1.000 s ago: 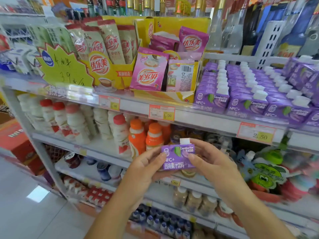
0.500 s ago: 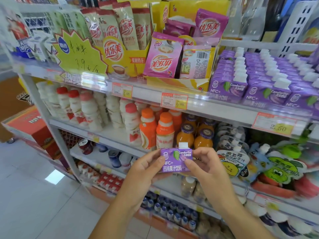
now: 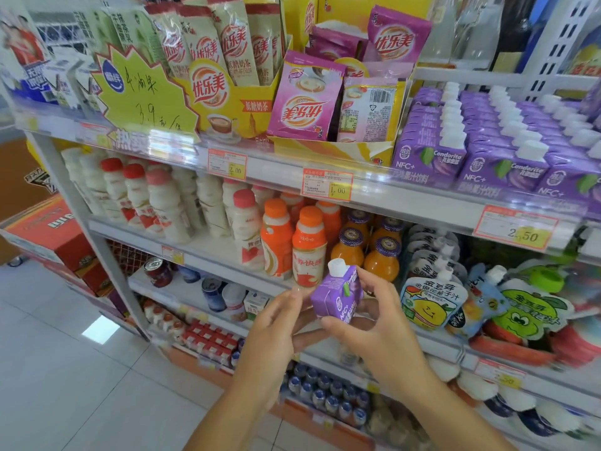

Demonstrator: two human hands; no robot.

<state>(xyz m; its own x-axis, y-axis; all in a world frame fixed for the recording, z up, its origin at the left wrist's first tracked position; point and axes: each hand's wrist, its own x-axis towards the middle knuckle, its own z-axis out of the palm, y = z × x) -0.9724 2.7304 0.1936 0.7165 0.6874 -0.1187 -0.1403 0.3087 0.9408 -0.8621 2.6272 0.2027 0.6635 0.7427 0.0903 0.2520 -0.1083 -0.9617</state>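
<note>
Carton: purple carton [image 3: 336,297], white cap, "NFC+" legible, tilted, at 5 o'clock of the view, in front of the shelves.
Right grip [image 3: 374,323]: clamped on the purple carton, thumb at its lower corner.
Left grip [image 3: 273,323]: fingers loosely curved at the carton's 9 o'clock; contact cannot be told.
Top shelf, 2 o'clock: shelf cartons [image 3: 429,161] reading "Condorito NFC+"; price tag [image 3: 517,231] "2.50".

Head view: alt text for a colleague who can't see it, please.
The left hand and right hand hold a tilted purple carton with a white cap in front of shop shelves. Matching cartons fill the upper right; orange bottles stand behind the hands.
</note>
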